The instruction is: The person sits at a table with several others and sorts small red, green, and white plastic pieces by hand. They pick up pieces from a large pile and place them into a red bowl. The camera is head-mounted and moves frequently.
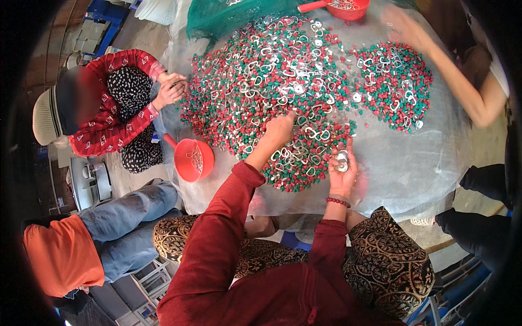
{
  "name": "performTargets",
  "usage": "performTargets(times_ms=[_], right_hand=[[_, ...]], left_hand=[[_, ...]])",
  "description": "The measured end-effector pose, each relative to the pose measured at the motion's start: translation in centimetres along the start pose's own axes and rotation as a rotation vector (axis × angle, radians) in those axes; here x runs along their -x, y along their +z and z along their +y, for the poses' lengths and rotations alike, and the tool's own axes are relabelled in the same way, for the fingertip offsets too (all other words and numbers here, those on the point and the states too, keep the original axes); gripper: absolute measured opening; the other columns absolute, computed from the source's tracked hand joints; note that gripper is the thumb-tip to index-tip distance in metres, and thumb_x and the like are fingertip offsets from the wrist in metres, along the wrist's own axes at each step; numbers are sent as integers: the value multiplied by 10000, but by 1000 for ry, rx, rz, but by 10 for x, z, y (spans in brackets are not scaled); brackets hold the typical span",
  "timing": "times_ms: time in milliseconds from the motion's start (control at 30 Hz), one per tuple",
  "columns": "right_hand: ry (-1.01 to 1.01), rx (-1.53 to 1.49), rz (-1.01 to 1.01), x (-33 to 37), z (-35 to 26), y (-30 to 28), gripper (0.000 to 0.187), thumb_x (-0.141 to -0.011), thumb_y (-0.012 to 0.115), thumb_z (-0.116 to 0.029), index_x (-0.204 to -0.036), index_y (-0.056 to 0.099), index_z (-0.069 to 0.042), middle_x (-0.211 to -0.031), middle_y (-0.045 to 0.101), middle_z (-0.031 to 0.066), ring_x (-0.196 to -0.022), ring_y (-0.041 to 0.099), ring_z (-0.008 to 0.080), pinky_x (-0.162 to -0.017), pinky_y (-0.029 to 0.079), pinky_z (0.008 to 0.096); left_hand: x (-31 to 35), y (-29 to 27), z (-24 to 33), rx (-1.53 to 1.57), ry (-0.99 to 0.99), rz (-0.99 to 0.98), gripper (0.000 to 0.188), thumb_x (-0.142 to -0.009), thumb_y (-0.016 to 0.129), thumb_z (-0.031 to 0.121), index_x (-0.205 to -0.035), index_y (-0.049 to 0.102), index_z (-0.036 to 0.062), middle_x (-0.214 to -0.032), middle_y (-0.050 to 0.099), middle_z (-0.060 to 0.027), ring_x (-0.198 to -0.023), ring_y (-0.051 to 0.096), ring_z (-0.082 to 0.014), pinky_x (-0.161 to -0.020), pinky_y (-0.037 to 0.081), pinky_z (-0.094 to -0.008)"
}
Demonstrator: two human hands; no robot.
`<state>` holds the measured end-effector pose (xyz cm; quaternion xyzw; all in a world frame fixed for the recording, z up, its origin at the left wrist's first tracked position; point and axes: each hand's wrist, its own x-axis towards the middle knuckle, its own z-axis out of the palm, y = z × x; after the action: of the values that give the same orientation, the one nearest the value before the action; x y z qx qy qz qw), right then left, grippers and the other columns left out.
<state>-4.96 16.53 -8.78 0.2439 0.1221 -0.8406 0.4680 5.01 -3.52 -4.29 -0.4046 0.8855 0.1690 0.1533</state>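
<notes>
A wide pile of small red, green and white pieces point(228, 103) covers the table, with many pale loop-shaped rings point(318, 134) mixed in. My left hand point(279, 130) reaches into the middle of this pile. Its fingers are drawn together at the pieces, and what they pinch, if anything, is too small to make out. At the pile's near right edge, my right hand point(343, 176) is turned palm up. Shiny silver metal pieces point(341, 159) rest in it, held by the curled fingers.
A smaller pile point(396, 87) lies to the right, beneath another person's blurred arm point(462, 89). At the left, a person's hands point(172, 91) meet at the pile's edge. Red scoops holding rings stand at the near left point(187, 173) and far side point(353, 13). Green netting point(217, 22) lies at the back.
</notes>
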Motion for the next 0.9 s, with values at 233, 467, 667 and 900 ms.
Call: performTargets(times_ms=[233, 467, 667, 900], right_hand=[[113, 117, 77, 5, 12, 19, 422, -938, 447, -339, -1286, 442, -99, -1166, 550, 120, -979, 578, 283, -611, 517, 353], [210, 160, -23, 1, 13, -5, 227, -904, 545, -285, -990, 558, -75, -988, 591, 132, -768, 601, 233, -456, 461, 243], [233, 123, -72, -3, 16, -5, 165, -899, 561, -204, -964, 543, -53, -939, 555, 116, -705, 503, 173, -351, 366, 170], [186, -103, -86, 8, 16, 5, 257, -877, 566, -117, -1127, 528, -73, -987, 568, 114, -743, 518, 191, -387, 413, 182]], left_hand=[[9, -45, 33, 333, 339, -295, 209, -815, 602, 254, -919, 678, 90, -846, 653, -149, -812, 627, -320, -717, 482, -413], [-43, -31, 35, 148, 254, 370, 251, -819, 604, 184, -1036, 613, 58, -1008, 613, -163, -962, 567, -362, -808, 477, -420], [-72, 20, 16, -244, 283, 491, 147, -743, 538, 80, -867, 608, 42, -931, 582, -110, -962, 532, -252, -827, 464, -342], [-8, 65, 9, -97, 420, 510, 244, -742, 531, 70, -977, 594, 67, -955, 562, -53, -945, 525, -245, -801, 466, -318]])
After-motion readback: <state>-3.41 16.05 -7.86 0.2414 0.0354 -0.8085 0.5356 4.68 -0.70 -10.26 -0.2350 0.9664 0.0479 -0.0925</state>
